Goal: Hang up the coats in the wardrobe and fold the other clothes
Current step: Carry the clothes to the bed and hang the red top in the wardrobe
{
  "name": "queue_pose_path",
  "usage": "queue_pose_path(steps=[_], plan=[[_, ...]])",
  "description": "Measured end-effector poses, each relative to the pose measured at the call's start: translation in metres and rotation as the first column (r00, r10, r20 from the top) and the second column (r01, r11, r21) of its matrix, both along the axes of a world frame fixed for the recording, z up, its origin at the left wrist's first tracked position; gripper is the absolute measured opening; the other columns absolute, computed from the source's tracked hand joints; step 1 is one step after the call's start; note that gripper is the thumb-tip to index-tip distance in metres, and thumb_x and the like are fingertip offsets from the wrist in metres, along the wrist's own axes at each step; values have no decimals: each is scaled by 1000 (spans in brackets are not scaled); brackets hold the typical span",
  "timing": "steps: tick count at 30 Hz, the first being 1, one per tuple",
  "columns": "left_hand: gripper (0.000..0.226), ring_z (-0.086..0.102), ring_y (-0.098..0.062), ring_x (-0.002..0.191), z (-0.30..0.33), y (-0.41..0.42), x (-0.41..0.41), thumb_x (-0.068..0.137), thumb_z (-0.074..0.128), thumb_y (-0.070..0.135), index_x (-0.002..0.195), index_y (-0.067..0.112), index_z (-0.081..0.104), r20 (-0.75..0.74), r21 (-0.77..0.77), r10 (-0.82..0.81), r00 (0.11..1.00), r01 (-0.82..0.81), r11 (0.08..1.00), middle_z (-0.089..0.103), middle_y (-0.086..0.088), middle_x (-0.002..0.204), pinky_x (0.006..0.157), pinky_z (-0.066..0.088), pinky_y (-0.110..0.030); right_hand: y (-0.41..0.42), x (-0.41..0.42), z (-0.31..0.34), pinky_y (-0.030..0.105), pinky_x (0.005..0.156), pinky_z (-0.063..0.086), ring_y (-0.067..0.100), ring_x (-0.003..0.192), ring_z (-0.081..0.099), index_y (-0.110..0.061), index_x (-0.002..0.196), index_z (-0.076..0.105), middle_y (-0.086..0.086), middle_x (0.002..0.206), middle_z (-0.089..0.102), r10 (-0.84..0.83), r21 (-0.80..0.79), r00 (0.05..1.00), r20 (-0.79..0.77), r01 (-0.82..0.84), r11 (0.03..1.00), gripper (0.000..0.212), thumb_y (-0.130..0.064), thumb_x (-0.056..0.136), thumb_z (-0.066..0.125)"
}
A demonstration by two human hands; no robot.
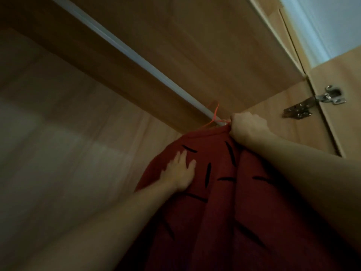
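Note:
A red coat (pixel 220 202) with short black dashes hangs inside the wooden wardrobe, filling the lower middle of the view. An orange hanger hook (pixel 215 114) sits over the white rail (pixel 125 48) near the rail's right end. My right hand (pixel 248 126) grips the top of the coat at the hanger, right beside the rail. My left hand (pixel 180 172) lies flat with straight fingers on the coat's left shoulder. The rest of the hanger is hidden under the fabric.
The wardrobe's back wall (pixel 58 114) spreads across the left, the top panel (pixel 195 45) sits above the rail. The right side panel carries a metal door hinge (pixel 314 102). The open door edge (pixel 332 124) stands at the far right.

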State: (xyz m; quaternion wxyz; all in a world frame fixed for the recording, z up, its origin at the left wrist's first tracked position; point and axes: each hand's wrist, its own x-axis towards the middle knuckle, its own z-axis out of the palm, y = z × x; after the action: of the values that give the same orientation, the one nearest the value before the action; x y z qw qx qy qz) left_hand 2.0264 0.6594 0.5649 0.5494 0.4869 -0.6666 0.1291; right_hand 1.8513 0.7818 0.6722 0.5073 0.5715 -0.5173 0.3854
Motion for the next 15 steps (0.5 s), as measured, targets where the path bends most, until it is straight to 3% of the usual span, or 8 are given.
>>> queue_pose_path(steps=[3,8,11,15], plan=[[74,4,-26,150,-17,-33,-8,94,18,66,155,29,-2,30,82,-33,999,30,996,-3,1,164,119,10,-53,-30,4,2,31,66,43,25,88,63,-16,123,57,4,99,63,-48,-4,999,-8,48,999,30,-23,100,39],[67,1,-31,150,-41,-60,-9,97,17,65,153,39,-9,92,139,21,996,-34,990,-11,12,162,117,3,-59,-78,-5,-13,32,55,39,23,71,60,-10,136,43,2,88,63,-206,-187,963,-171,174,967,38,-15,100,32],[65,-4,-27,150,-57,-69,-12,98,16,61,153,38,-11,83,117,19,996,-29,993,-13,11,162,117,-1,-56,-81,-4,-19,33,56,38,26,80,66,-9,133,48,6,97,67,-257,-235,941,-218,205,950,37,-12,100,31],[61,-3,-23,150,-81,-59,-9,101,16,55,154,37,-7,40,41,18,999,-19,999,-10,10,162,119,-1,-51,-73,-3,-32,34,63,36,32,92,65,-7,132,48,13,108,65,-172,-191,967,-189,135,972,37,-10,100,31]])
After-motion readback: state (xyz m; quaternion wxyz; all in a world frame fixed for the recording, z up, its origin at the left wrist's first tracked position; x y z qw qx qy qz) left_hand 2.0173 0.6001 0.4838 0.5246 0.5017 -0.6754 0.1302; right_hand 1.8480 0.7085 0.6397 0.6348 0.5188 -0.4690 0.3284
